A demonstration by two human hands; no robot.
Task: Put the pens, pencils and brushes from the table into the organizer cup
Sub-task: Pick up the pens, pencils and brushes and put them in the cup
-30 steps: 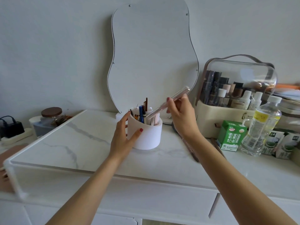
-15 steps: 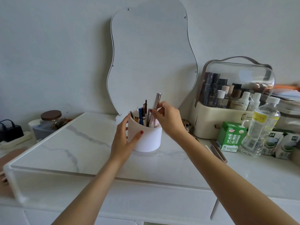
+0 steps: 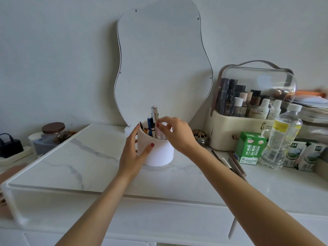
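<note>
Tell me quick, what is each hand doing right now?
Left hand: closed around the white organizer cup, steadying it.
Right hand: fingertips pinching the silver-capped clear pen standing in the cup.

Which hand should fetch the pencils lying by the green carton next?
Right. The pencils lie on the table's right side, beside the right forearm, and the right hand is only fingertipping the silver pen already standing in the cup. The left hand is steadying that cup.

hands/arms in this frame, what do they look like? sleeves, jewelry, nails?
Both forearms are bare, no sleeves in view. The left hand has red-polished nails, clearest on the thumb. The right hand wears a thin ring on one finger. No watch, bracelets or gloves visible.
</note>
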